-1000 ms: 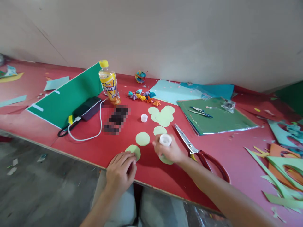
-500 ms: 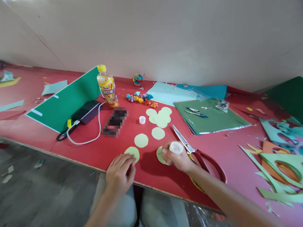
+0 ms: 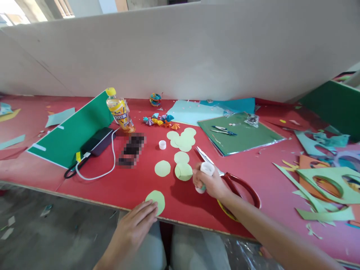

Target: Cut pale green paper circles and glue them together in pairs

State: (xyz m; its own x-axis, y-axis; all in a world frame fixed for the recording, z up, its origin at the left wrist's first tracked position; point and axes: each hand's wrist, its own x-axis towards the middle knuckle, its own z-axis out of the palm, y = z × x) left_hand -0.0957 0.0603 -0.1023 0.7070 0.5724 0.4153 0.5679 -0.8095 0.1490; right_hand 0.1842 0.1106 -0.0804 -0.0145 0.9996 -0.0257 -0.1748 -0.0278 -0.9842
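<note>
Nearer the table edge [image 3: 84, 198] now, the flat left hand [image 3: 136, 223] touches one disc [image 3: 158, 199]; the right fist [image 3: 210, 183] grips one tube [image 3: 207, 168].

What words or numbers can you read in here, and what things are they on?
Yellow label on the drink bottle: big characters, too blurred to read for sure.
White tube in the right hand: no text I can read.
Dark patch beside the bottle: pixelated, nothing readable.
So no word, brand or number reads clearly.
</note>
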